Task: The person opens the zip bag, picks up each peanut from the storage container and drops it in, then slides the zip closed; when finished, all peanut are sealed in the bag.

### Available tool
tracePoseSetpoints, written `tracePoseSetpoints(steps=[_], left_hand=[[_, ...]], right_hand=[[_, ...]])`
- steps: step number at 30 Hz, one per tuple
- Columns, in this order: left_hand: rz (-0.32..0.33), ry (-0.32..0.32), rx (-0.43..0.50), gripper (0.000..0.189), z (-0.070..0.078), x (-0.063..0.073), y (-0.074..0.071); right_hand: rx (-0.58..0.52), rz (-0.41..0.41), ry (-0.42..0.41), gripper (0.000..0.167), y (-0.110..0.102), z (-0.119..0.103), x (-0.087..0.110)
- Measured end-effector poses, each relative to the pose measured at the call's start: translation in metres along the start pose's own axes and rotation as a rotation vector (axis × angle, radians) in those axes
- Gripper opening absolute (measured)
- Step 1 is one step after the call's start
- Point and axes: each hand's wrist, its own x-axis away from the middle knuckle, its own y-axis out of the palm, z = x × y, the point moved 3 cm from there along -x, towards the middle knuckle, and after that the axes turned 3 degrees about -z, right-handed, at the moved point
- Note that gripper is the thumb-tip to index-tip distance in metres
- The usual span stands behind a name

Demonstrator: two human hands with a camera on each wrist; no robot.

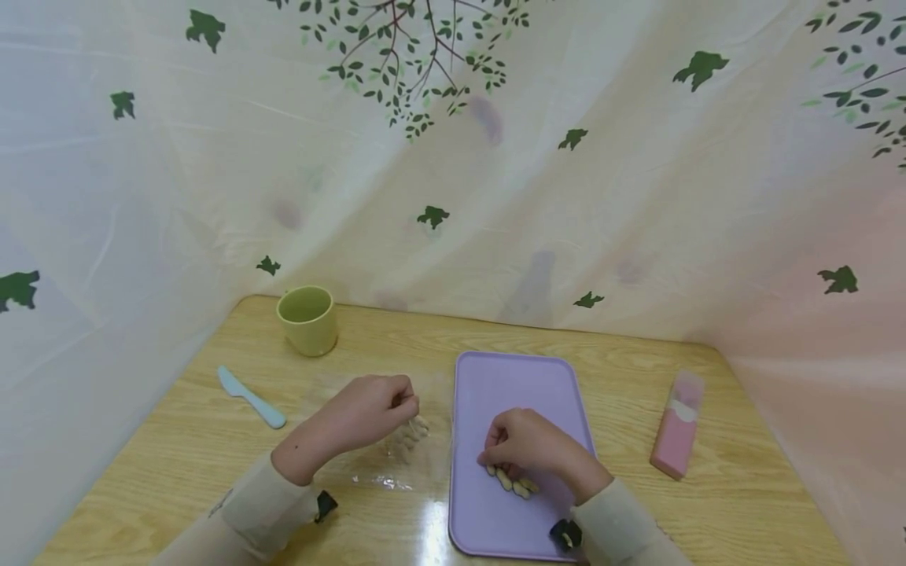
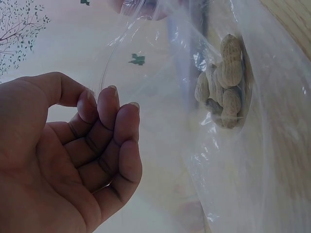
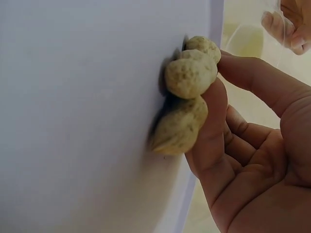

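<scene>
My left hand (image 1: 364, 413) pinches the edge of a clear plastic bag (image 2: 204, 170) between thumb and fingertips, above the table left of the tray. Several unshelled peanuts (image 2: 231, 73) lie inside the bag. On the purple tray (image 1: 520, 381), my right hand (image 1: 534, 448) is low over a short row of peanuts (image 1: 504, 479). In the right wrist view its thumb and index finger close on the farthest peanut (image 3: 204, 47), while two more peanuts (image 3: 180, 126) sit against the index finger. The fingertips' far sides are hidden.
A yellow-green mug (image 1: 309, 322) stands at the back left of the wooden table (image 1: 396, 330). Nearer lies a light blue knife (image 1: 251, 397). A pink case with a clear end (image 1: 675, 432) is right of the tray. A patterned curtain (image 1: 425, 259) hangs behind the table.
</scene>
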Motion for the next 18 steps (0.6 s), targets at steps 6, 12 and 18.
tracePoseSetpoints(steps=[6, 12, 18], left_hand=[[-0.003, -0.008, 0.003, 0.02, 0.001, -0.001, 0.0], [-0.001, -0.022, 0.005, 0.019, 0.001, -0.001, -0.001], [0.006, -0.013, -0.013, 0.019, 0.002, -0.001, -0.001]], right_hand=[[-0.074, -0.026, -0.015, 0.016, -0.004, 0.003, 0.001], [-0.177, -0.003, -0.047, 0.023, -0.011, -0.002, 0.0], [-0.31, 0.066, -0.057, 0.029, -0.014, -0.013, -0.003]])
